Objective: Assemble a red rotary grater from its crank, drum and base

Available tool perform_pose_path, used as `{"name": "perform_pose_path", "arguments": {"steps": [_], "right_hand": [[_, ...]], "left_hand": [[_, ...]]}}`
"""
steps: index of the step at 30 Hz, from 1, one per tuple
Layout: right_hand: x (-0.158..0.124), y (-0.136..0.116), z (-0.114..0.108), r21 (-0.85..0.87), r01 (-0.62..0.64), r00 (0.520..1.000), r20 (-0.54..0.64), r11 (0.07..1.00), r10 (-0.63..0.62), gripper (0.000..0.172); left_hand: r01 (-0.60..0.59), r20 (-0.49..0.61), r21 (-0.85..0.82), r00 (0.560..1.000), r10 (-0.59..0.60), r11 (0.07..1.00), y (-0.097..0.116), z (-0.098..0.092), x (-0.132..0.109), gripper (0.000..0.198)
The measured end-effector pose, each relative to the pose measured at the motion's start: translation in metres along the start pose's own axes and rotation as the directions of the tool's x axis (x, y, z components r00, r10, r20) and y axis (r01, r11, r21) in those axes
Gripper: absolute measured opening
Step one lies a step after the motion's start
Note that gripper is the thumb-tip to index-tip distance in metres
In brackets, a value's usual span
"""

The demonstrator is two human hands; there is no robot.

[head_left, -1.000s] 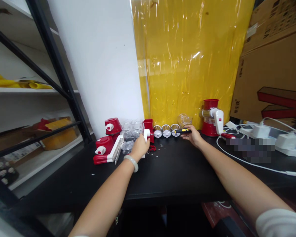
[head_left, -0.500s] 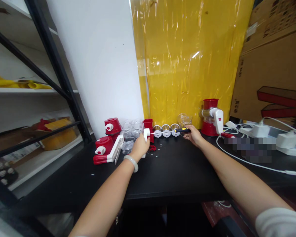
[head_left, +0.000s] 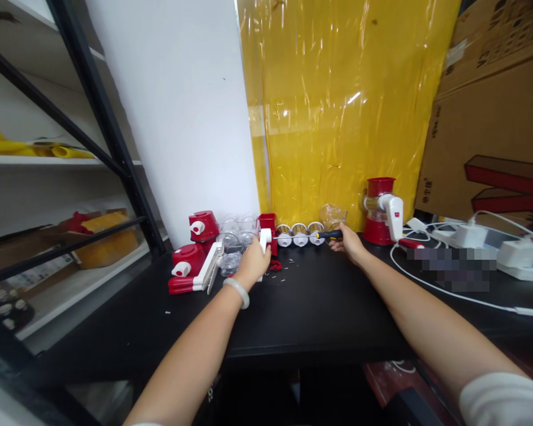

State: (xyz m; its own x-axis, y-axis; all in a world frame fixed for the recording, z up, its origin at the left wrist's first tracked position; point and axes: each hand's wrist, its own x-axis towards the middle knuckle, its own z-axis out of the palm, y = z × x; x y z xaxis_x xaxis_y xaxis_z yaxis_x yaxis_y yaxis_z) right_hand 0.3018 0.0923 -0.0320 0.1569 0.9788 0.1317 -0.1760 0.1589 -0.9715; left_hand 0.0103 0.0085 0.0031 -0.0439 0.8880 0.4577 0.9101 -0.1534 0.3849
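My left hand (head_left: 252, 261), with a pale bangle at the wrist, is closed around a white crank handle (head_left: 265, 238), whose lower part is hidden by the fingers. My right hand (head_left: 350, 242) grips a screwdriver (head_left: 328, 235) by its black and yellow handle. The thin shaft runs level to the left, and its tip meets the head of the crank handle. Behind the crank handle is a red grater part (head_left: 267, 221). Three drum grater blades (head_left: 299, 235) lie in a row behind the shaft. A small red piece (head_left: 275, 265) lies near my left fingers.
Red grater bases (head_left: 189, 259) and more crank handles (head_left: 206, 267) lie at the left, beside clear plastic parts (head_left: 231, 260). An assembled drum grater (head_left: 378, 210) stands at the right, near white cables and a power strip (head_left: 522, 266). White bits (head_left: 283, 280) are scattered on the black table (head_left: 311, 319).
The screwdriver's handle has turned, showing less yellow and more black. Both hands remain in nearly the same place, and the crank handle is slightly shifted.
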Motion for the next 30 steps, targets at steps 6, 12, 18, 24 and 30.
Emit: {"name": "perform_pose_path", "arguments": {"steps": [6, 12, 18, 24, 30], "right_hand": [[-0.005, -0.007, 0.002, 0.099, -0.065, 0.997, 0.048, 0.993, 0.060, 0.011], [-0.007, -0.006, 0.001, 0.076, -0.048, 0.997, 0.072, 0.996, 0.042, 0.011], [-0.004, -0.006, 0.001, 0.052, -0.028, 0.998, 0.058, 0.998, 0.025, 0.008], [0.001, 0.000, -0.001, -0.002, 0.023, 1.000, 0.022, 1.000, -0.023, 0.019], [0.003, 0.005, -0.003, -0.085, 0.123, 0.992, -0.005, 0.989, -0.124, 0.036]], "left_hand": [[-0.001, 0.003, 0.001, 1.000, 0.001, 1.000, -0.002, 0.001, 0.001, 0.025], [0.014, 0.004, 0.008, 1.000, -0.014, 1.000, -0.003, 0.002, 0.002, 0.024], [0.019, 0.004, 0.007, 1.000, -0.019, 1.000, -0.003, 0.002, 0.002, 0.024], [0.012, -0.002, 0.011, 1.000, -0.012, 1.000, -0.003, 0.003, 0.003, 0.024], [0.008, -0.005, 0.021, 1.000, -0.008, 1.000, -0.001, 0.000, 0.001, 0.024]]}}
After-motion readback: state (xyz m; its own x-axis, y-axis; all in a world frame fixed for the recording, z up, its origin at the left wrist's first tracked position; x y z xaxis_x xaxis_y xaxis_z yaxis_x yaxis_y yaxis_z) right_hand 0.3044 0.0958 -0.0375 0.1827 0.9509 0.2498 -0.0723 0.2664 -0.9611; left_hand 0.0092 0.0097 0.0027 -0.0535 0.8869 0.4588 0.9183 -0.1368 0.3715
